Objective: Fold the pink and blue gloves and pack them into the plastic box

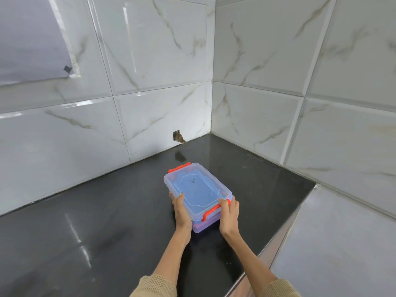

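Observation:
A clear plastic box (pixel 198 190) with its lid on and orange latches stands on the black counter (pixel 96 221). Blue fabric shows through the lid and a pink layer shows through the lower wall near the front corner, so the gloves lie inside. My left hand (pixel 181 212) grips the box's left front side, thumb on the lid edge. My right hand (pixel 229 214) holds the near right end, its thumb pressing on the orange latch (pixel 211 212) there. A second orange latch (pixel 179 167) sits at the far end.
White marble-look tiled walls (pixel 150 93) close the counter at the back and right, meeting in a corner. A small broken hole (pixel 179 138) is in the tile near the counter. The counter's front edge drops off at the lower right beside a grey tiled surface (pixel 342 243).

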### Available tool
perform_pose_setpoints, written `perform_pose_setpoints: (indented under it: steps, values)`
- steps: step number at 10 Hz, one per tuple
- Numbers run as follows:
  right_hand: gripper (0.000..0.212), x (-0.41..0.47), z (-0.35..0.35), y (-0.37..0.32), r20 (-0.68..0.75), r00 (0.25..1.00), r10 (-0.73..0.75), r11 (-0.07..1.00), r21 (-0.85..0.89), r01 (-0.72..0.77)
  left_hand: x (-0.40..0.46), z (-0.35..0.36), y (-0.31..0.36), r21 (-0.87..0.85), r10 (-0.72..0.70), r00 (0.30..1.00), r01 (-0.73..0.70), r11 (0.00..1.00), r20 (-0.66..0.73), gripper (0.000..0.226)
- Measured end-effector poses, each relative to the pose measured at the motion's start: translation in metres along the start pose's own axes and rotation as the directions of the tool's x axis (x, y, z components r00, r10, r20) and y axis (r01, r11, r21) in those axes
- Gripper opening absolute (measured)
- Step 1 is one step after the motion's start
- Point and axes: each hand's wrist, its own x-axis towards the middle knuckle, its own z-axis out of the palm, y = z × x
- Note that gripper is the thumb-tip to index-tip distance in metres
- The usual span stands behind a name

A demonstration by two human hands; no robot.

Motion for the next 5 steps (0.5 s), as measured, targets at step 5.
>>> perform_pose_setpoints:
  steps: [5]
  values:
    - [0.069, -0.029, 0.096, -0.125, 0.221, 0.765, -0.605, 0.758, -0.134, 0.638, -0.034, -0.142, 0.1, 0.665, 0.575, 0.683, -0.174, 0.726, -0.45, 0.066]
